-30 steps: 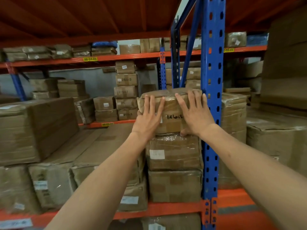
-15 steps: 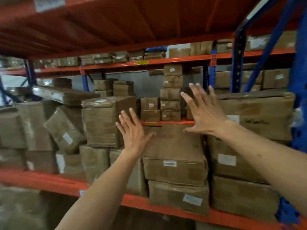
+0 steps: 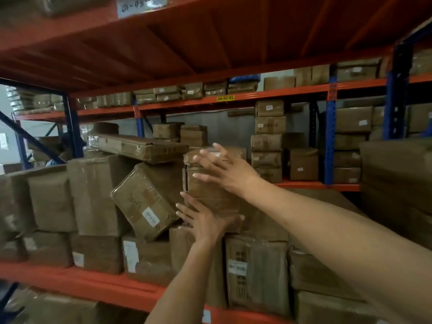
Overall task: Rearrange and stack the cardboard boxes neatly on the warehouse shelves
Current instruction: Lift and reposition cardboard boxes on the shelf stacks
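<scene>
Up on the orange shelf beam [image 3: 77, 278], among the stacked cartons, we have both hands on a plastic-wrapped cardboard box [image 3: 210, 183] that stands upright, its long axis vertical and its broad face toward us. Our right hand [image 3: 224, 169] lies flat against the upper part of that face, fingers spread and straight, gripping nothing; our left hand [image 3: 205, 220] presses open-palmed at the box's lower corner, fingers splayed upward, thumb along the bottom edge. Whether either hand bears real weight we cannot tell. Just left of the box, a tilted carton [image 3: 145, 202] leans diagonally, its labelled face turned toward us and down, its upper corner tucked beneath a long flat carton [image 3: 138, 146] that lies nearly level across the tops of its neighbours. Under the box sit squat cartons [image 3: 257, 272] with white labels, packed edge to edge along the beam. To the box's right the top of the lower stack is bare, a stretch of open room. Behind the box, on the far rack, a narrow tower of small boxes [image 3: 268, 141] rises. Every surface is brown corrugated board under wrinkled, glossy film and tape; corners are soft and dented.
</scene>
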### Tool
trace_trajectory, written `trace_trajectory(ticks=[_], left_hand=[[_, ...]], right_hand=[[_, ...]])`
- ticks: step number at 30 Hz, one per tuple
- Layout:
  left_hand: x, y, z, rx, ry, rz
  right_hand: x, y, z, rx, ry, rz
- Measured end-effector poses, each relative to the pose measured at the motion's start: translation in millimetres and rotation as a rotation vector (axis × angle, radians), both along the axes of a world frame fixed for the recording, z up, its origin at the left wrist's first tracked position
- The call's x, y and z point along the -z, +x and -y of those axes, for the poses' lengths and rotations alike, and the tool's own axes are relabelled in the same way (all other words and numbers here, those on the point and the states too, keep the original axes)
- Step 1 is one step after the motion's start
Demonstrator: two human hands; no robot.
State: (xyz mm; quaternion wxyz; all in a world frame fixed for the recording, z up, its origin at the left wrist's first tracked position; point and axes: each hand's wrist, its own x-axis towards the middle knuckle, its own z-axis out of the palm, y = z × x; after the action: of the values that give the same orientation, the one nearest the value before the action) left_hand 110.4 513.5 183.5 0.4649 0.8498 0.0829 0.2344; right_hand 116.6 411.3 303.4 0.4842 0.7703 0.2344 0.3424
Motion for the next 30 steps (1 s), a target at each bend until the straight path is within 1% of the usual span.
trace_trajectory(ticks=[3,5,8,12,14,16,21,23,26,30], left_hand=[[9.9,7.9,6.1,-0.011,0.015,0.078],[13.6,9.6,7.3,-0.023,0.034,0.112],[12.3,7.3,11.9,-0.04,0.061,0.124],[11.0,-1.6,25.7,-0.044,0.098,0.076],[5.3,-3.8,33.5,-0.045,0.159,0.085],[-3.9,-6.4,41.1,-0.036,0.272,0.136],[-25.4,-11.9,74.9,0.045,0.736,0.331],[-33.7,-19.6,96.0,0.113,0.862,0.392],[-39.1,-33.7,138.1,0.251,0.999,0.424],[-32.4,-47.2,215.8,0.379,1.27,0.559]], right_hand=[[-9.2,13.4,-29.5,0.104,-0.254,0.014],[-15.6,11.7,-41.2,0.137,-0.4,0.007],[-25.0,8.5,-39.7,0.134,-0.445,-0.024],[-28.6,-5.4,-21.1,0.072,-0.474,-0.037],[-30.3,-11.0,-4.2,0.047,-0.386,-0.044],[-34.2,-18.7,22.3,0.032,-0.271,-0.038],[-23.0,-42.3,120.3,0.087,0.14,-0.055],[-11.1,-54.2,158.0,0.149,0.275,-0.071],[9.8,-83.6,211.8,0.25,0.436,-0.067],[65.1,-122.6,291.8,0.375,0.725,-0.036]])
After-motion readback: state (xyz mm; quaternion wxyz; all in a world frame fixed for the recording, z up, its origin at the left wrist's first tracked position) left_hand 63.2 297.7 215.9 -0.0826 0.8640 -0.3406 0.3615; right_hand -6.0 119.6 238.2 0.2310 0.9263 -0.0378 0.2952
